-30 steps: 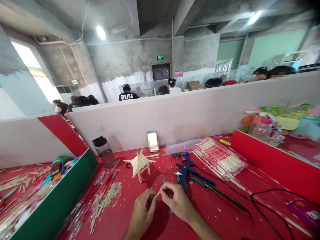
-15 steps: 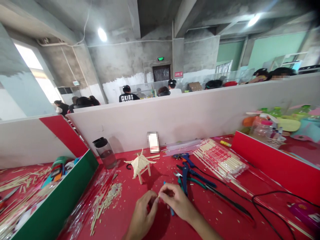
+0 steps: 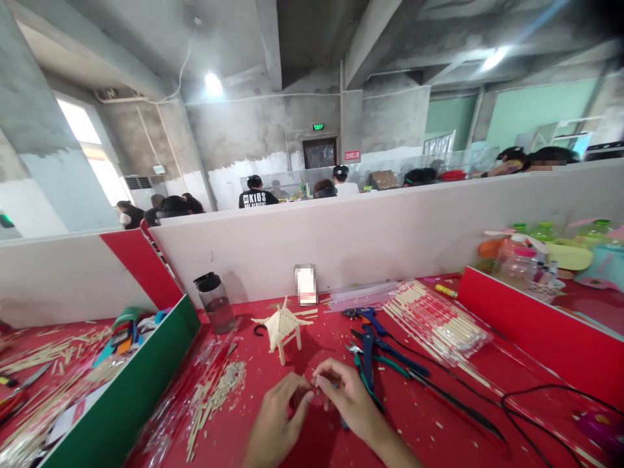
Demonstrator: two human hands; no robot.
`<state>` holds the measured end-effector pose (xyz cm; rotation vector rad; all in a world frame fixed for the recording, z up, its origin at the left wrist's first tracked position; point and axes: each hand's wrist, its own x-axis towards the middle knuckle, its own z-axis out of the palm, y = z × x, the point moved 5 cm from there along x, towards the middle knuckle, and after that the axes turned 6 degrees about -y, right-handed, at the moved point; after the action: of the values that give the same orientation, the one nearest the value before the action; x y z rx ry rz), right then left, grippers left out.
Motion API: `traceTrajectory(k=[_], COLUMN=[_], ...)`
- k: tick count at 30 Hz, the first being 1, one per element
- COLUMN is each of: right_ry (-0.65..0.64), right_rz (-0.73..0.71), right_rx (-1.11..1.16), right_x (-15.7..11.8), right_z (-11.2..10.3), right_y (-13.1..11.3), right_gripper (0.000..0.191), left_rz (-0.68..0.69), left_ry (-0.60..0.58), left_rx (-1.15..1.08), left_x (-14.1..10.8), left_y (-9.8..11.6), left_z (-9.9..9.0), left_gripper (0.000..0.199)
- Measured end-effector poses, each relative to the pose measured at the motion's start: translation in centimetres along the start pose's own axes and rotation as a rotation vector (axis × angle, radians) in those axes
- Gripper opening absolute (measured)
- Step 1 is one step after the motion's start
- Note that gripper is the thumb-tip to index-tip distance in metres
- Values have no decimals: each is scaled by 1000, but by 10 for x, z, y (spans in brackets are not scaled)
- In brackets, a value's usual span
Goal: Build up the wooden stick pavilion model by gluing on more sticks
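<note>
My left hand (image 3: 279,416) and my right hand (image 3: 350,402) meet low over the red table, thumbs and index fingers pinched close together. Whatever is between the fingertips is too small to make out. Just beyond them a small pavilion-like model (image 3: 283,325) of pale wooden sticks stands on legs under a peaked roof. A blue object partly shows beneath my right hand. Right of that hand lie green-handled cutting pliers (image 3: 373,383), a dark blue plier-like tool (image 3: 369,354) and a blue glue gun (image 3: 368,317).
A bottle (image 3: 215,305) stands at the left back, near a pile of stick offcuts (image 3: 227,383). Bundled sticks (image 3: 439,322) in plastic lie at the right. A blurred phone-like object (image 3: 306,286) leans on the white partition (image 3: 390,227). Green (image 3: 131,390) and red (image 3: 536,318) dividers flank the table.
The camera view has shifted, so the scene sits slightly lower and further right. My hands stay together; the pale bit seen between the fingertips before is no longer distinct.
</note>
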<state>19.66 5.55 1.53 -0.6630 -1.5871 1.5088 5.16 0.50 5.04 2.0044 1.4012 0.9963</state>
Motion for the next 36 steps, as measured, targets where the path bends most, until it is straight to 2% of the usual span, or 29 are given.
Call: traceTrajectory(k=[4,6,9,10,12,17,23,26,30,33,36], right_ry=[52,45,13,7,-6,2,-41,-21,-50,-52,-22], right_rz=[-17,-20,-17,-21,-38,-50,-32,7,66,127,167], right_rx=[-35,-25,0,2,-10,-9,-109,-109,-41,11,51], right_x=[7,13,28,35,48,77,89,91,87,83,80], right_z=[0,4,13,16,23,31,27,21,17,15,15], right_y=[-7,-12,-16,-16,-16,-13,-20,-19,-9,2,9], right_gripper=[34,32,30,30,28,21,13,15,20,24,27], left_rz=[31,20,-17,-25,-31,-76,-92,-89,-98,-140,-162], left_ry=[77,153,207,218,161,-143,-333,-376,-385,-335,-340], left_rx=[68,81,72,71,73,36,-35,-66,-104,-167,-242], left_x=[-1,1,12,17,30,62,89,95,89,82,77], left_y=[2,-1,-11,-15,-24,-46,-61,-64,-72,-80,-84], left_z=[-44,-70,-101,-109,-118,-112,-99,-96,-90,-86,-79], left_gripper=[25,25,27,27,25,24,36,36,33,31,31])
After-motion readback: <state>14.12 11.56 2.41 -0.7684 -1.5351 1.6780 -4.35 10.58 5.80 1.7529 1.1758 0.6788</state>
